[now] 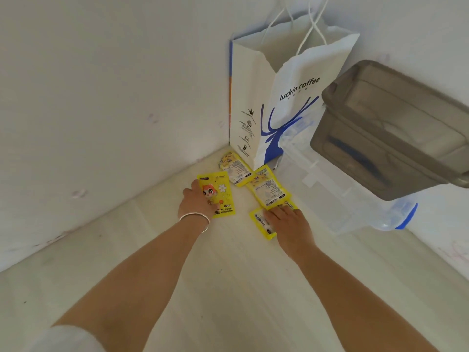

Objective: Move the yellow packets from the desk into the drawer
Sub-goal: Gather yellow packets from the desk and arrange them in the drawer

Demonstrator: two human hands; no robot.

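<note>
Several yellow packets lie on the pale desk (228, 288) near its back corner. My left hand (196, 203) rests on the left side of a face-up hand-warmer packet (223, 193) with a cartoon figure. My right hand (289, 222) lies flat on the nearest packet (261, 223). Two more packets lie label side up: one (269, 189) just beyond my right hand, another (236, 168) at the foot of the paper bag. No drawer is in view.
A white paper coffee bag (286, 97) with a blue deer stands in the corner. To its right a grey plastic bin (396, 130) sits on a clear storage box (337, 194) with blue latches. White walls close the left and back.
</note>
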